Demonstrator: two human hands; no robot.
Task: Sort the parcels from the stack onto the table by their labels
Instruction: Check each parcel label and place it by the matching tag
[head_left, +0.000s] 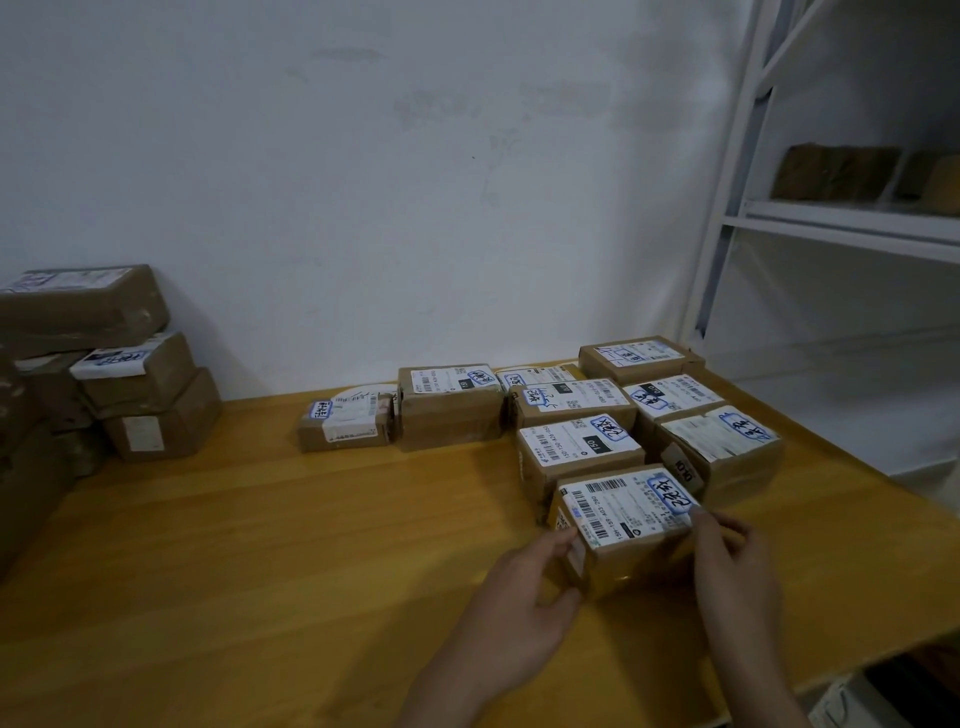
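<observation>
A brown cardboard parcel (623, 525) with a white barcode label and blue-outlined handwriting sits on the wooden table (311, 545), at the near end of a row of like-labelled parcels (579, 447). My left hand (530, 597) grips its left side and my right hand (727, 561) its right side. A stack of brown parcels (104, 379) stands at the table's far left. Several sorted parcels (449, 405) lie in groups along the back and right.
A white wall runs behind the table. A white metal shelf unit (831, 218) with brown boxes stands at the right. The table's right edge (883, 660) drops off beside my right hand. A white bag (852, 706) lies below it.
</observation>
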